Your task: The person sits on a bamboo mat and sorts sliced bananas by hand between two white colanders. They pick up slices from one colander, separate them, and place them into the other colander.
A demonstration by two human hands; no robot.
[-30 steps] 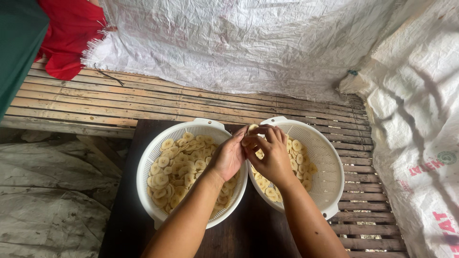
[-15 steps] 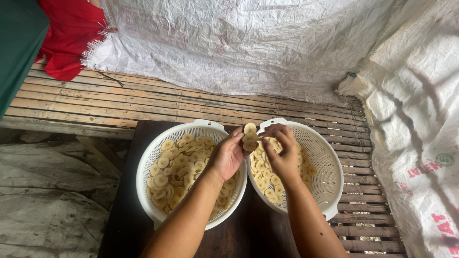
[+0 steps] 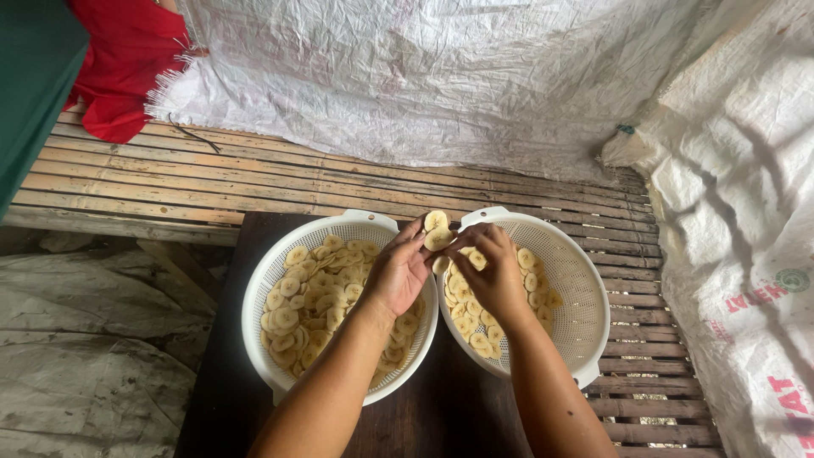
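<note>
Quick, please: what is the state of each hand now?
Left hand: closed on banana slices, held above the two white colanders.
Right hand: fingers curled, touching the same slices.

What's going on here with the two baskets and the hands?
A person is working with bare hands over two white plastic colander baskets on a dark table. The left hand and right hand meet between the baskets, pinching a few pale banana slices in their fingers above the rims. The left basket holds a thick layer of slices; the right basket holds fewer, with much bare mesh showing. Bamboo slats and white woven sacking lie behind.
</note>
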